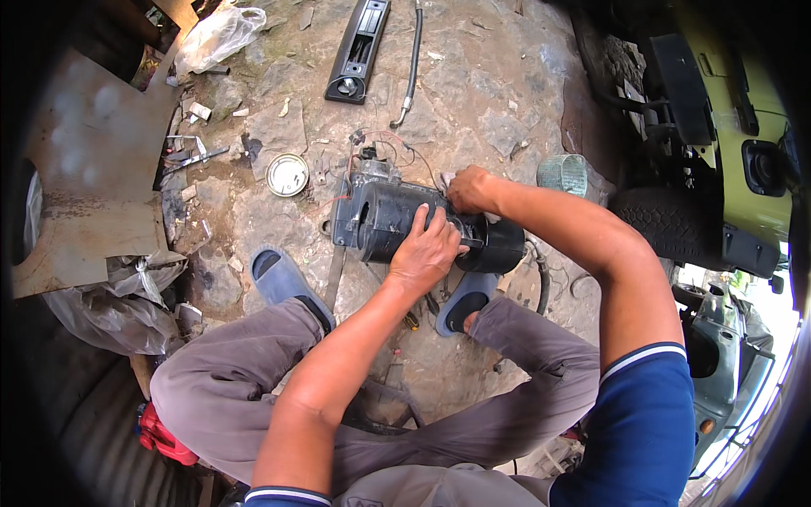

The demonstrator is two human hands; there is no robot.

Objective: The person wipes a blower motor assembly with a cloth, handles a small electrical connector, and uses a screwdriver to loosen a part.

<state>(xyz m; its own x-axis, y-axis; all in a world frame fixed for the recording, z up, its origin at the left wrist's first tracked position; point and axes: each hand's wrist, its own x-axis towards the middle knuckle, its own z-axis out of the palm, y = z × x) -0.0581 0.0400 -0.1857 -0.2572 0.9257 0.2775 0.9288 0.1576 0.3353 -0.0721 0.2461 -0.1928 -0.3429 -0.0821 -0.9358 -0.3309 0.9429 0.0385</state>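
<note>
Between my feet, on the rough stone ground, lies a black unit (393,221) with a rounded drum-like housing and a second round end (492,247) at its right. Thin reddish wires (384,138) trail from its far left side. My left hand (427,251) rests on the housing's near side with its fingers stretched out over it. At the unit's far right edge, my right hand (470,190) is closed, its fingers bent around a pale rag-like piece (448,178). The right fingertips are partly hidden, and so is the spot they touch.
Ahead lie a long black panel (358,51) and a black hose (413,68) with metal ends. A round tin (287,175) stands left of the unit, a green mesh-like container (563,175) right. A yellow-green vehicle (743,152) borders the right; rusty sheet metal (93,160) the left.
</note>
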